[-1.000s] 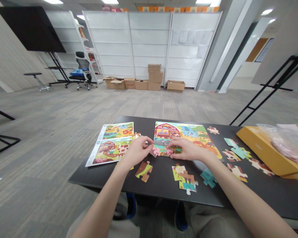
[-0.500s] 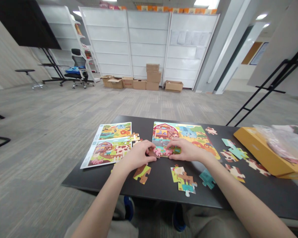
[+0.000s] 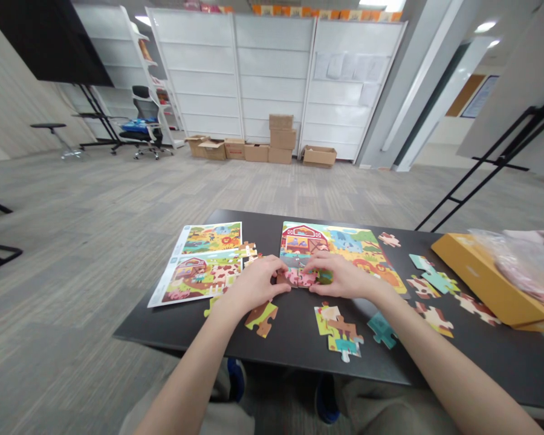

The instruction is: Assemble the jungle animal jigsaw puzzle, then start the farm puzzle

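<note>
Both hands meet at the lower left of a colourful puzzle picture (image 3: 344, 241) with a red barn, an elephant and a lion. My left hand (image 3: 259, 279) has thumb and fingers closed on a pink pig puzzle piece (image 3: 291, 277). Right beside it, my right hand (image 3: 333, 273) grips another pink puzzle piece (image 3: 307, 278) by its right side. The two pieces lie edge to edge; whether they interlock I cannot tell. Left of my left hand is a printed reference sheet (image 3: 199, 260) showing two pictures, with a few pieces partly over its right edge.
Joined farm pieces (image 3: 339, 331), a brown-green piece (image 3: 262, 319) and a teal piece (image 3: 382, 330) lie near the front edge of the black table (image 3: 185, 326). Several loose pieces (image 3: 433, 275) are on the right, by a yellow box (image 3: 489, 284) with plastic wrapping.
The two pig pieces show slightly more between my hands, with little finger movement. The whole view has shifted slightly.
</note>
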`<state>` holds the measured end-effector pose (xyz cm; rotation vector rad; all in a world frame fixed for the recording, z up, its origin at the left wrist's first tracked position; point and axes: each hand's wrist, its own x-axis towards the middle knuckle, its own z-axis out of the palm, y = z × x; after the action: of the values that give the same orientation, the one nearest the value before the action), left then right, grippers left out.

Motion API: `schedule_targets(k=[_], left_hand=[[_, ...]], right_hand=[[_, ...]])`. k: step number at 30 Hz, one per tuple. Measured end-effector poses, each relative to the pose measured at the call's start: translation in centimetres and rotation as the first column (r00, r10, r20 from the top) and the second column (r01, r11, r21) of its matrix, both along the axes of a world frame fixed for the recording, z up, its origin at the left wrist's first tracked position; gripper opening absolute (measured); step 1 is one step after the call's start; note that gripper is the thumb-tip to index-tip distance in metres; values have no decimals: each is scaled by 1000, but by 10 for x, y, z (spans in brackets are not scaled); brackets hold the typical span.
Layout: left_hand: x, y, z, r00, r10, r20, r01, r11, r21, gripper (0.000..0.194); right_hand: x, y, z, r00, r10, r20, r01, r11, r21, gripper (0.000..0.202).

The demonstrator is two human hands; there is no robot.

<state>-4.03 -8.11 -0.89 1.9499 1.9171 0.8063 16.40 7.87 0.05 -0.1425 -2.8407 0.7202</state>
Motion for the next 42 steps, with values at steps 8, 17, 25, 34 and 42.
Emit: schedule_targets(k=[8,17,25,34,42], left_hand=[[-1,-1,0,999,24,40,-23,1000,-19,22],[-5,-4,-2,991,87,99,-83,995,-49,30],[-4,-4,0,996,81,39,-80,996,-37,30],[-7,-5,-2,989,32,-145,-34,999,-10,25],[-11,-4,-2,988,23,-152,-22,1000,8,29]], right_hand=[[1,-1,0,997,-12,71,13,1000,-7,24],[0,0,-1,999,-9,48,8,1000,27,22],[-1,-2,0,1000,0,29,-2,996,91,17],[-1,-7,1,998,-17,56,9,989,148,17],[-1,-10,-1,999,-27,43,20,988,153,19]])
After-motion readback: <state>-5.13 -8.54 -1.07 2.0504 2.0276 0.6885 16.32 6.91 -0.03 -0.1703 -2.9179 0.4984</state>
